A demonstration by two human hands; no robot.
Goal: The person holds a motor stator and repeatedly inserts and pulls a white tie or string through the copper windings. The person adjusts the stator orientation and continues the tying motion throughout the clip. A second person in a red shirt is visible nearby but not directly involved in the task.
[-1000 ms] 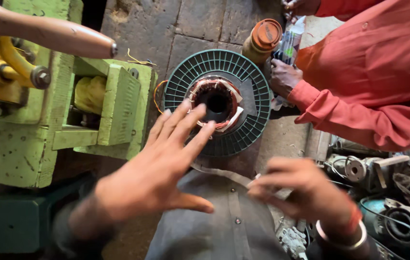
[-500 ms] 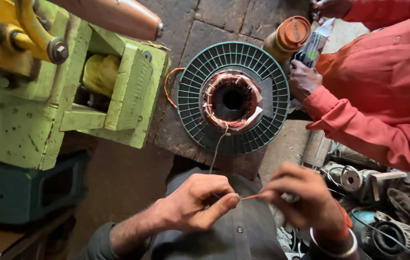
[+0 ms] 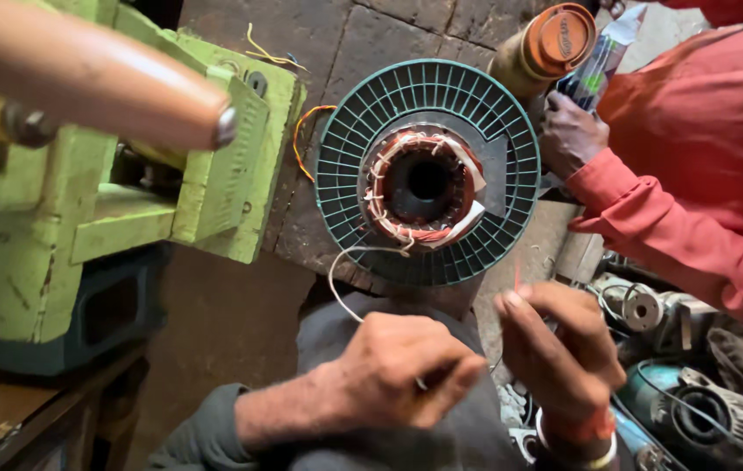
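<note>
A round green finned motor stator [image 3: 428,170] with copper windings in its core stands on the stone floor. A thin white thread [image 3: 341,270] loops from the winding down to my left hand [image 3: 398,371], whose fingers are pinched on it in front of my lap. My right hand [image 3: 559,349] is just right of it, fingers closed on a small reddish sliver held upright. Both hands sit below the stator, apart from it.
A light green machine [image 3: 127,201] with a wooden handle [image 3: 92,78] fills the left. Another person in a red sleeve [image 3: 694,201] crouches at right, a hand [image 3: 572,135] near an orange-capped can [image 3: 550,44]. Motor parts [image 3: 694,410] lie lower right.
My left hand went from spread open over the stator to pinching the thread near my lap. Both hands drew closer together, and the view moved nearer to the stator.
</note>
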